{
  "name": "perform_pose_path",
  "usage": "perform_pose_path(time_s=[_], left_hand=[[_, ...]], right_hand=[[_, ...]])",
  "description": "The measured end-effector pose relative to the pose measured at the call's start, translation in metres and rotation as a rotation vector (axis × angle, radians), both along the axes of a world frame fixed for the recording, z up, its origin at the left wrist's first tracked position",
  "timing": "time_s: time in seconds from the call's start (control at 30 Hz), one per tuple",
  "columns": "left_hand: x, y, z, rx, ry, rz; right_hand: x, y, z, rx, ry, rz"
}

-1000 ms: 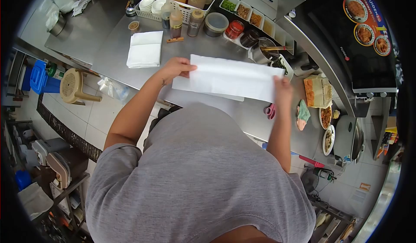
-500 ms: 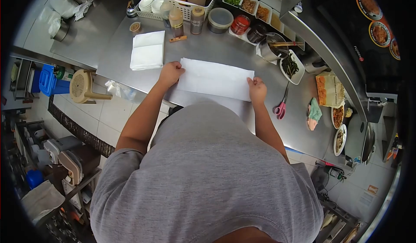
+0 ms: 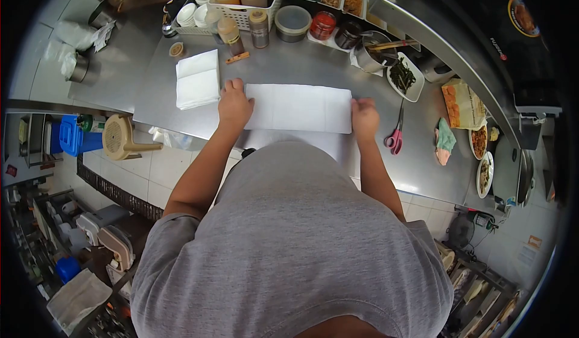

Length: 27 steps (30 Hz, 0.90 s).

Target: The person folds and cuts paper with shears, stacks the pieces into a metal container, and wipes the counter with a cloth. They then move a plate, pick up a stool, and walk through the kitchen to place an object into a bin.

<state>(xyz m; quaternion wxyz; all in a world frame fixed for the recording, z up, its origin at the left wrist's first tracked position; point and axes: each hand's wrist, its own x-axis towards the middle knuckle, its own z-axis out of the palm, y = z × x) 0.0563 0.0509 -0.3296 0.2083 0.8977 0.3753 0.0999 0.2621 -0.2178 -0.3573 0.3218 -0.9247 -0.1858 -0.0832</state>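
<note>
A long strip of folded white paper towel (image 3: 298, 107) stretches level between my hands, close in front of my body at the counter's near edge. My left hand (image 3: 236, 105) is closed on its left end, fingers curled. At the opposite end, my right hand (image 3: 365, 120) is closed on the short edge, slightly blurred. Fold lines run across the white surface. To the left of my left hand lies a stack of folded white paper towels (image 3: 198, 85). Pink-handled scissors (image 3: 394, 138) rest to the right of my right hand, points away from me.
Sauce bottles (image 3: 230, 33), a lidded tub (image 3: 293, 22) and a white basket (image 3: 246, 18) line the back of the steel counter (image 3: 271, 66). Toward the right are a dish of dark green vegetables (image 3: 404, 78), a cloth (image 3: 445, 140) and a bread bag (image 3: 463, 106). A stool (image 3: 120, 136) stands left.
The strip of paper towel has gone from slanting down rightward to nearly level, both hands still on its ends. The whole view has turned slightly.
</note>
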Motion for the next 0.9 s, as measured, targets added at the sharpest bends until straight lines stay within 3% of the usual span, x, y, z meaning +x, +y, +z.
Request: perform_pose_path(time_s=[0.03, 0.07, 0.13, 0.2, 0.3, 0.37, 0.47, 0.6, 0.67, 0.73, 0.77, 0.8, 0.83, 0.9], left_hand=[[0.005, -0.006, 0.007, 0.17, -0.073, -0.004], [0.013, -0.011, 0.014, 0.167, -0.076, -0.008], [0.034, -0.02, 0.023, 0.097, -0.125, -0.425], [0.06, -0.031, -0.001, 0.114, -0.164, -0.618], [0.089, -0.042, -0.014, 0.102, -0.054, -0.639], [0.102, -0.043, -0.014, -0.005, 0.221, -0.536], [0.105, -0.036, 0.003, -0.043, 0.416, -0.557], [0.104, -0.026, -0.007, 0.011, 0.244, -0.677], [0.096, -0.024, 0.021, -0.345, 0.095, -0.608], [0.088, -0.019, 0.026, -0.393, -0.013, -0.692], [0.084, -0.016, 0.029, -0.439, -0.124, -0.769], [0.083, -0.009, 0.037, -0.493, -0.054, -0.793], [0.082, -0.004, 0.047, -0.494, -0.062, -0.796], [0.079, 0.006, 0.068, -0.624, 0.064, -0.782]], right_hand=[[0.005, -0.013, 0.008, -0.043, -0.049, -0.062], [0.009, -0.032, 0.015, -0.087, -0.096, -0.122], [0.016, -0.072, 0.021, -0.279, -0.141, -0.242], [0.021, -0.111, 0.011, -0.666, 0.019, -0.344], [0.002, -0.141, 0.011, -0.6, 0.155, -0.237], [-0.026, -0.141, 0.024, -0.605, 0.18, -0.228], [-0.043, -0.161, 0.011, -0.483, 0.277, -0.194], [-0.074, -0.154, 0.03, -0.453, 0.297, -0.199], [-0.081, -0.152, 0.039, -0.47, 0.359, -0.269], [-0.085, -0.153, 0.049, -0.491, 0.416, -0.334], [-0.086, -0.154, 0.056, -0.282, 0.562, -0.328], [-0.086, -0.154, 0.06, -0.068, 0.699, -0.316], [-0.086, -0.156, 0.056, -0.071, 0.692, -0.318], [-0.088, -0.16, 0.043, 1.214, 1.171, 0.043]])
